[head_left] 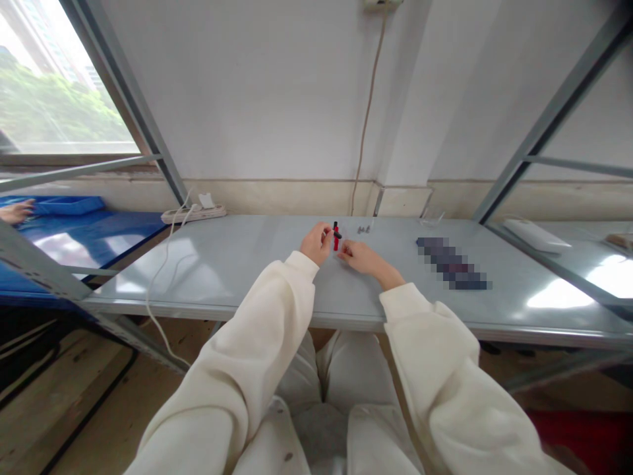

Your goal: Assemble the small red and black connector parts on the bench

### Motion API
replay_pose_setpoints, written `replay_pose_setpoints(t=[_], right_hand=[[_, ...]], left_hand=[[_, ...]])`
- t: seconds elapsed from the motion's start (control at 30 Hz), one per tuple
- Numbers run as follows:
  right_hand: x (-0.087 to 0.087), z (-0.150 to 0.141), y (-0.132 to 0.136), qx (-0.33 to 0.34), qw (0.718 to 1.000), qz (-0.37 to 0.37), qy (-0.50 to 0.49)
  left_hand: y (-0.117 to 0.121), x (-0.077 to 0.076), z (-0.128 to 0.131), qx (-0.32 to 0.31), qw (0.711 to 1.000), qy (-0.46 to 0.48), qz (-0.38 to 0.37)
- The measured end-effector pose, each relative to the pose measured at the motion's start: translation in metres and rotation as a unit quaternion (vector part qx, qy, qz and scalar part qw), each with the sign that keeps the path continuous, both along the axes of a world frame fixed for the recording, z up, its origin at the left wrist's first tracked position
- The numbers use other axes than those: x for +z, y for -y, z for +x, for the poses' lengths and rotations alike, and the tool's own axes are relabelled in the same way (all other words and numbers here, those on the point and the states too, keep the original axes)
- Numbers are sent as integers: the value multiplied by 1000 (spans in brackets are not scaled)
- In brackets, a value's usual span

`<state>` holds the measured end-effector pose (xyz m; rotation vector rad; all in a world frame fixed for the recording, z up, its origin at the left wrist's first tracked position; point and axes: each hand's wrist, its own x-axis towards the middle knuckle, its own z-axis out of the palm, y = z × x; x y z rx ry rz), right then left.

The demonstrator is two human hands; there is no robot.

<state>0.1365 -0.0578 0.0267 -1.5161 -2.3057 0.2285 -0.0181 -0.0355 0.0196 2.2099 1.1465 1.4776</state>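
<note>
Over the grey table, my left hand (316,243) has thumb and fingers closed on a small black stick-like piece (337,234). Just behind that piece is a small bright red part (336,244) with a black end; whether the two touch I cannot tell. My right hand (360,256) is a little to the right, its fingers pinched together close to the red part. What they hold, if anything, is too small to make out. Several tiny grey pieces (363,229) lie on the table beyond my right hand.
The grey table (257,264) runs along the wall between metal frame posts. A power strip (195,212) with a white cable lies at the back left. A blurred dark item (452,264) lies to the right. At far left, another person's hand (17,212) is by a blue tray (69,205).
</note>
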Motion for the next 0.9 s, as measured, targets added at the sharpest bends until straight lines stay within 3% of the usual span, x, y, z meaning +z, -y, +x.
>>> replay_pose_setpoints(t=[0.23, 0.43, 0.6, 0.9], right_hand=[[1, 0, 0, 17, 999, 29, -6], [7, -2, 0, -60, 991, 106, -46], [6, 1, -2, -81, 977, 170, -100], [5, 2, -3, -96, 968, 189, -134]], left_hand=[[5, 4, 0, -20, 999, -24, 20], [5, 2, 0, -48, 995, -60, 61], [3, 1, 0, -60, 990, -79, 96], [-1, 0, -1, -82, 981, -91, 153]])
